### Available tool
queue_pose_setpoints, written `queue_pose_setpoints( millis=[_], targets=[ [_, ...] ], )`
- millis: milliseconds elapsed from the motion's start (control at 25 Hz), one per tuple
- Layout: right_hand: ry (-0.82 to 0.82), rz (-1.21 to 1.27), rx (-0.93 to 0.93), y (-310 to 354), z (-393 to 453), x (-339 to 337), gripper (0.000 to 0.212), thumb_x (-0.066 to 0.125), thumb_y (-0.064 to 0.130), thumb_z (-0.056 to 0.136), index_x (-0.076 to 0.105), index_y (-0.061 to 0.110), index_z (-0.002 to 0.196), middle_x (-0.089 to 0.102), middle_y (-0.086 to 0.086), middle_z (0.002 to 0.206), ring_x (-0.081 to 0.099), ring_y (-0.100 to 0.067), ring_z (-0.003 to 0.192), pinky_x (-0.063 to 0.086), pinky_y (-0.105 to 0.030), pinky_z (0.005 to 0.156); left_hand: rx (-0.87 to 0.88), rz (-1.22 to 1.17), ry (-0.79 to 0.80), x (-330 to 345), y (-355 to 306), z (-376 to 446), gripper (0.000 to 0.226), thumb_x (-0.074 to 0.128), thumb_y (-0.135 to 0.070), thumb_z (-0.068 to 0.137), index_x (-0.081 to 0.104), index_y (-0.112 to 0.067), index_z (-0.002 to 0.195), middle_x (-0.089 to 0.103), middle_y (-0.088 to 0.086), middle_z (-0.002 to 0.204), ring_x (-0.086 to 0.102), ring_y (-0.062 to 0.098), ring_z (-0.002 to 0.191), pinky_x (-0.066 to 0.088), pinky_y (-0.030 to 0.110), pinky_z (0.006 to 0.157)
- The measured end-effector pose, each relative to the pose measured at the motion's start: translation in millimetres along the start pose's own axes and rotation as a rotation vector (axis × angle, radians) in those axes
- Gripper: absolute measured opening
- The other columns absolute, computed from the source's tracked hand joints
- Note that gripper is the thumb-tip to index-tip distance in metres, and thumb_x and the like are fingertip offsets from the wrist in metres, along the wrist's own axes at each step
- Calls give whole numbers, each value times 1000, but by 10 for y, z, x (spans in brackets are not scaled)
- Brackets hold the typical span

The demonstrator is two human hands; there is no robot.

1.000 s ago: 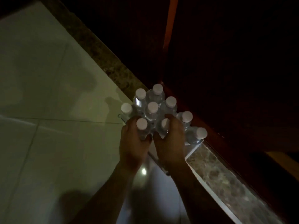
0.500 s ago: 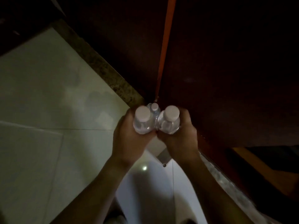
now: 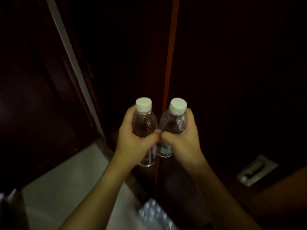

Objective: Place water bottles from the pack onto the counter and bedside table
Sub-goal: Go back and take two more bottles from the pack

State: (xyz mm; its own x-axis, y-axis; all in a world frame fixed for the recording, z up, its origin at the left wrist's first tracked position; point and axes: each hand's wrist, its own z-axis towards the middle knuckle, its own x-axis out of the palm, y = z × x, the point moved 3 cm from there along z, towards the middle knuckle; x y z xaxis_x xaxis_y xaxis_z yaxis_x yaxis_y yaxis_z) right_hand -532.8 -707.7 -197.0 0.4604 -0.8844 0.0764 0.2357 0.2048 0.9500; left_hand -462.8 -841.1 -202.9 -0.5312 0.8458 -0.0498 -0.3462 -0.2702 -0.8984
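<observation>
Your left hand (image 3: 132,138) is wrapped round one water bottle (image 3: 144,123) and your right hand (image 3: 181,138) round a second bottle (image 3: 174,123), both upright, caps up, thumbs nearly touching. You hold them high and side by side, likely so both can be carried at once. The pack (image 3: 156,214) lies on the floor (image 3: 66,185) below (blurred). No bench is in view against the dark wooden panels (image 3: 232,80).
</observation>
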Motion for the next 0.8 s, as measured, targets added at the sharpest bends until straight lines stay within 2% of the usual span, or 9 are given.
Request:
queue_pose_setpoints(
  millis=[120,240,400,560,720,800],
  targets=[
    [39,-31,-166,1254,171,124,66,70,4,56,50,12,118,65,-4,99,69,-15,90,56,-28,74,165,-56,34,-66,-1146,404,58,74,0,67,52,-9,121,69,-14,91,69,6,89,52,15,75],
    [2,-46,-283,1991,201,186,58,66,-2,58,52,13,112,66,4,86,67,-6,77,53,-21,66,278,-119,71,-115,-1901,594,60,74,-1,65,53,-3,122,68,-9,88,69,6,85,53,17,73],
    [-50,-48,-321,2305,124,307,43,67,-1,59,58,13,99,68,11,70,64,-3,65,51,-18,59,310,-219,114,-208,-2253,685,55,72,1,64,56,-5,116,67,-4,86,67,5,78,53,19,71],
    [-178,-34,-307,2378,-44,218,30,74,3,61,60,13,86,65,5,66,62,-9,61,51,-23,58,302,-303,178,-92,-2290,697,48,72,-4,64,57,-8,109,66,1,85,65,3,74,52,16,69],
    [-414,-40,-279,2529,-425,-301,30,73,4,59,61,9,86,65,3,67,63,-9,62,52,-22,58,331,-345,375,506,-2374,476,48,76,-26,61,59,-23,107,67,-12,83,63,-2,76,50,13,72],
    [-514,-102,-271,2665,-766,-681,33,73,5,59,61,9,89,66,4,71,65,-10,66,53,-23,60,331,-418,495,954,-2492,247,49,74,-29,61,59,-26,107,69,-14,86,65,-2,78,50,14,73]
  ],
)
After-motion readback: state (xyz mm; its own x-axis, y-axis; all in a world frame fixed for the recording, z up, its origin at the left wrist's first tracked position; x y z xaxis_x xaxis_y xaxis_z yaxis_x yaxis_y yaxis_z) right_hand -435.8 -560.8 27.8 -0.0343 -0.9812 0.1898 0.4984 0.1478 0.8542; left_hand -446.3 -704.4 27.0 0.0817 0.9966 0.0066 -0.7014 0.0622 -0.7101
